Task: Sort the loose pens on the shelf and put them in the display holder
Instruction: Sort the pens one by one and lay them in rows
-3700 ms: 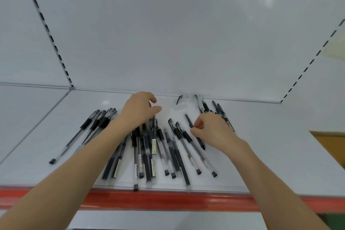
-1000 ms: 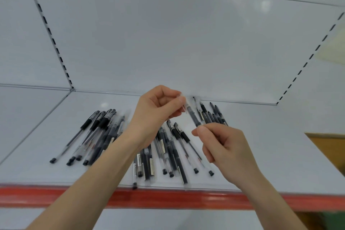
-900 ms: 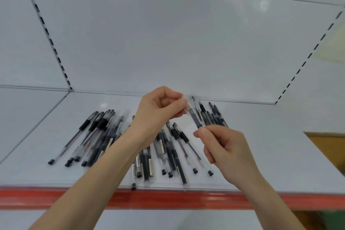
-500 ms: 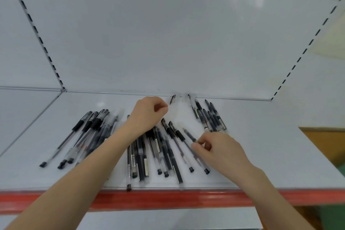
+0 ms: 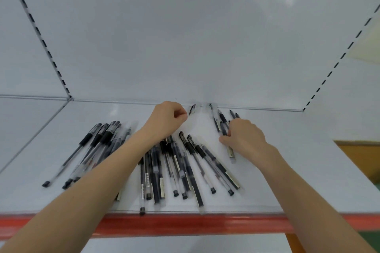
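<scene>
right hand (image 5: 244, 139) pinches pen (image 5: 230, 153); left forearm (image 5: 115, 162) covers middle pile (image 5: 154, 178)

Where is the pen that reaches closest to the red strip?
In the head view, that pen lies in the middle pile beside the left forearm, black end at the shelf's front lip.

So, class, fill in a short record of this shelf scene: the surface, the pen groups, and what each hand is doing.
Surface: white shelf with a red front edge
Pens: left group, middle pile, right group near the back
Left hand: curled above the middle pile; any hold unclear
Right hand: pinches a pen of the right group
</scene>
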`<move>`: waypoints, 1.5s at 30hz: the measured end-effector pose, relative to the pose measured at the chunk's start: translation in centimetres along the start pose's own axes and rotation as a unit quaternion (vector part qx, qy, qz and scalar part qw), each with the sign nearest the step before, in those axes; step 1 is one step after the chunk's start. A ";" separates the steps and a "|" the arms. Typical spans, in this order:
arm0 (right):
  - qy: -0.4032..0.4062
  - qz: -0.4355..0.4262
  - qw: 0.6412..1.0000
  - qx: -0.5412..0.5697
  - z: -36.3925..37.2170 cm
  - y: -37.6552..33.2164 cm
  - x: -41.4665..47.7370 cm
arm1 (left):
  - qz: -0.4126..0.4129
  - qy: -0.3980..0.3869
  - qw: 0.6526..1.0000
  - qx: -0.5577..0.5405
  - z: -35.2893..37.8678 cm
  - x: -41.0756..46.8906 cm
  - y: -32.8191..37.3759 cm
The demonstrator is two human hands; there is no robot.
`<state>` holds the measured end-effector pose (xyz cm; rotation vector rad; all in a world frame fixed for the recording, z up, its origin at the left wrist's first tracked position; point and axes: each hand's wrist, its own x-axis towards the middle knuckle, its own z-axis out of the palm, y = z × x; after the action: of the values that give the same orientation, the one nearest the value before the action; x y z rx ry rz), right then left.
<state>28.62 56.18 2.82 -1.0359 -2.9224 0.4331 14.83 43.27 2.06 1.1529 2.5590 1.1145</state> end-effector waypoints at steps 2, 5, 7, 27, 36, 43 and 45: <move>-0.005 -0.002 0.999 0.032 -0.1 0.3 -0.3 | 0.007 -0.007 1.000 0.004 0.4 0.5 0.4; 0.023 0.004 0.993 0.119 -0.5 1.2 -1.2 | 0.019 -0.012 1.000 0.009 1.3 1.6 1.4; 0.039 0.018 0.986 0.160 -0.8 2.0 -2.0 | 0.029 -0.010 0.999 0.011 2.2 2.7 2.3; 0.060 0.041 0.966 0.248 0.1 4.2 -4.8 | 0.016 -0.096 0.981 0.171 6.1 6.1 5.5; 0.114 -0.042 0.929 0.348 -1.4 1.5 -6.9 | -0.094 -0.059 0.889 -0.444 0.7 1.7 6.0; 0.111 -0.110 0.915 0.372 -2.0 -0.9 -8.6 | -0.089 -0.037 0.829 -0.551 -1.8 -1.4 6.5; 0.109 -0.120 0.911 0.379 -2.1 -1.4 -8.7 | -0.080 -0.029 0.830 -0.551 -2.1 -1.8 6.5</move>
<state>34.79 50.25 5.92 -0.5509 -2.2814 1.2067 19.21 43.66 7.61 0.5958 1.3922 1.9917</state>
